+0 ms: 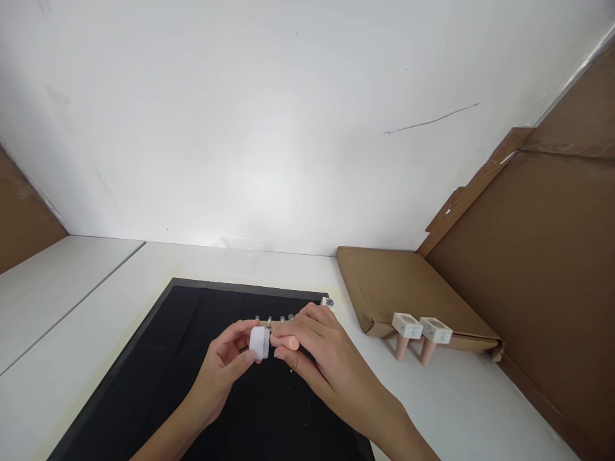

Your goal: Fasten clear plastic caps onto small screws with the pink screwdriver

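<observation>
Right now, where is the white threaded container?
In the head view, the white threaded container is below and slightly left of centre, gripped in the left hand over the black mat, beside the peach-coloured piece in the right hand.

Head-worn view, looking forward, angled down

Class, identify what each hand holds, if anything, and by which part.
Left hand: white threaded cylinder, by its unthreaded side. Right hand: peach-coloured cylinder, along its side.

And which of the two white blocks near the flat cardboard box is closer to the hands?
The left white block is closer to the right hand; the other white block is just beyond it, farther right.
</observation>
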Action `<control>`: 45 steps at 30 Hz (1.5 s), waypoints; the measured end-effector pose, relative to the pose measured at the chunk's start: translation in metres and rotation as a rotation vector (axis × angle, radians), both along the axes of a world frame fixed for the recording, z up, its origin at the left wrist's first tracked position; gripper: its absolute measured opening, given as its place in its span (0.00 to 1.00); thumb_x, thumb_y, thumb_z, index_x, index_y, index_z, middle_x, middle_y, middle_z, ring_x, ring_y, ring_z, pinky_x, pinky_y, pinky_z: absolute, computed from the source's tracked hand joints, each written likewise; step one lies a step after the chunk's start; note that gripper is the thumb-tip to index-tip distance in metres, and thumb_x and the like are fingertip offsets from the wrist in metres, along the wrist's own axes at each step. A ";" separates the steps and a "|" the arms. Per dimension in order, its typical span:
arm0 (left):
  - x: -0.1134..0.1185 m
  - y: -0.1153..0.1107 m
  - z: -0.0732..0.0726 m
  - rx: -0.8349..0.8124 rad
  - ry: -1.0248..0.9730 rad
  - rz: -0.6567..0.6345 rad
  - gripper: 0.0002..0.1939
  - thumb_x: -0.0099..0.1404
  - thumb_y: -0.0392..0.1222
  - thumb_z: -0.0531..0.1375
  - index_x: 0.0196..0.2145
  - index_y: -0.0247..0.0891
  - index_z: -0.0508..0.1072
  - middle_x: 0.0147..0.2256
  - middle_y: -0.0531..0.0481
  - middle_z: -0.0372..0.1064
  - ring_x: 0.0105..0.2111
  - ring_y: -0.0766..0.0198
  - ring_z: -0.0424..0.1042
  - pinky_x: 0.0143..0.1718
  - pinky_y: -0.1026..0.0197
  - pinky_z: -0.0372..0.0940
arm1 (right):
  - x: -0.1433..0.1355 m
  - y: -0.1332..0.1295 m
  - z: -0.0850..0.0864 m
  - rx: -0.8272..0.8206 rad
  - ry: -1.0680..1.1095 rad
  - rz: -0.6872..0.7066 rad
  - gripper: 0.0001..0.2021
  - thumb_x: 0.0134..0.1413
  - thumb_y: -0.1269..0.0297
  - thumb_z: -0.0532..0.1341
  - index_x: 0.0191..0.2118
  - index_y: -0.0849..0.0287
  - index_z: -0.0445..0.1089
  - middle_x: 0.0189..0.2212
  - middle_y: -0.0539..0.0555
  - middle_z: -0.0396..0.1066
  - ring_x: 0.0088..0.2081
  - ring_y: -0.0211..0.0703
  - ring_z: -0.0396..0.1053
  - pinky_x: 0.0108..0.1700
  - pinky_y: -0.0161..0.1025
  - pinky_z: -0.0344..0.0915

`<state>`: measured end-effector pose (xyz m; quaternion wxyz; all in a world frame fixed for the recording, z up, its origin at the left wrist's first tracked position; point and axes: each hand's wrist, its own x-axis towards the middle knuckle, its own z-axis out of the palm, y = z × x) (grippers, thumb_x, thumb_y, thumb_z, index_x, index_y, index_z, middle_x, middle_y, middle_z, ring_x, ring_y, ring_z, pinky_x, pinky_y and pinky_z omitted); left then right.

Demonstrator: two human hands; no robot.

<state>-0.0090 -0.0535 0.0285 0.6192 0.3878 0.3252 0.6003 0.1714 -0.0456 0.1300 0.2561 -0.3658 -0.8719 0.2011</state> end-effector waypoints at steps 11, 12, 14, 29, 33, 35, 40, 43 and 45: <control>0.001 0.001 -0.003 -0.015 0.013 0.006 0.16 0.50 0.46 0.71 0.39 0.46 0.80 0.36 0.50 0.76 0.34 0.65 0.69 0.35 0.66 0.65 | -0.006 0.000 -0.005 -0.059 0.070 -0.093 0.12 0.64 0.66 0.54 0.28 0.56 0.64 0.32 0.47 0.73 0.35 0.42 0.61 0.40 0.41 0.55; 0.001 0.001 -0.002 -0.013 0.013 0.003 0.16 0.51 0.46 0.70 0.39 0.46 0.80 0.36 0.50 0.76 0.33 0.65 0.69 0.34 0.66 0.65 | -0.006 -0.001 -0.006 -0.069 0.078 -0.108 0.12 0.64 0.65 0.55 0.27 0.56 0.64 0.31 0.47 0.73 0.34 0.42 0.61 0.40 0.41 0.55; 0.001 0.001 -0.002 -0.012 0.012 -0.004 0.16 0.51 0.46 0.70 0.40 0.46 0.80 0.35 0.50 0.76 0.32 0.66 0.69 0.34 0.66 0.65 | -0.006 0.000 -0.006 -0.092 0.097 -0.135 0.12 0.64 0.64 0.55 0.27 0.55 0.65 0.29 0.47 0.72 0.34 0.42 0.61 0.39 0.41 0.55; 0.000 0.001 -0.002 -0.009 0.017 -0.011 0.17 0.49 0.48 0.71 0.39 0.46 0.80 0.36 0.49 0.76 0.37 0.62 0.70 0.38 0.65 0.64 | -0.013 0.007 -0.017 -0.267 0.351 -0.335 0.18 0.59 0.57 0.57 0.21 0.56 0.73 0.22 0.49 0.71 0.28 0.39 0.64 0.34 0.37 0.59; 0.001 0.001 0.000 -0.004 0.003 -0.026 0.18 0.49 0.48 0.71 0.39 0.46 0.80 0.36 0.49 0.76 0.37 0.61 0.70 0.39 0.64 0.64 | -0.013 0.013 -0.022 -0.372 0.445 -0.398 0.22 0.58 0.52 0.57 0.18 0.58 0.70 0.17 0.48 0.64 0.22 0.36 0.59 0.27 0.35 0.56; 0.001 0.002 0.000 -0.001 -0.001 -0.032 0.18 0.49 0.48 0.71 0.39 0.45 0.80 0.36 0.48 0.76 0.38 0.61 0.70 0.39 0.64 0.64 | -0.012 0.018 -0.025 -0.419 0.500 -0.428 0.23 0.56 0.49 0.56 0.17 0.59 0.67 0.14 0.46 0.59 0.19 0.35 0.55 0.24 0.35 0.53; 0.000 0.001 -0.003 -0.020 0.028 -0.032 0.18 0.51 0.48 0.70 0.40 0.43 0.79 0.36 0.48 0.75 0.37 0.61 0.69 0.39 0.64 0.63 | -0.008 0.028 -0.029 -0.501 0.612 -0.432 0.27 0.54 0.43 0.56 0.15 0.59 0.68 0.13 0.47 0.57 0.21 0.35 0.57 0.29 0.35 0.57; 0.001 0.001 -0.004 -0.031 0.038 -0.036 0.18 0.52 0.48 0.69 0.40 0.41 0.78 0.36 0.47 0.75 0.37 0.61 0.69 0.38 0.63 0.63 | -0.006 0.030 -0.028 -0.537 0.659 -0.438 0.28 0.52 0.40 0.56 0.15 0.60 0.69 0.14 0.48 0.61 0.20 0.35 0.56 0.30 0.36 0.58; 0.001 0.001 -0.003 -0.031 0.047 -0.047 0.19 0.52 0.49 0.68 0.41 0.39 0.77 0.36 0.46 0.74 0.37 0.60 0.69 0.38 0.62 0.62 | -0.005 0.031 -0.027 -0.552 0.677 -0.443 0.29 0.51 0.39 0.56 0.15 0.60 0.70 0.14 0.49 0.63 0.20 0.34 0.55 0.30 0.36 0.58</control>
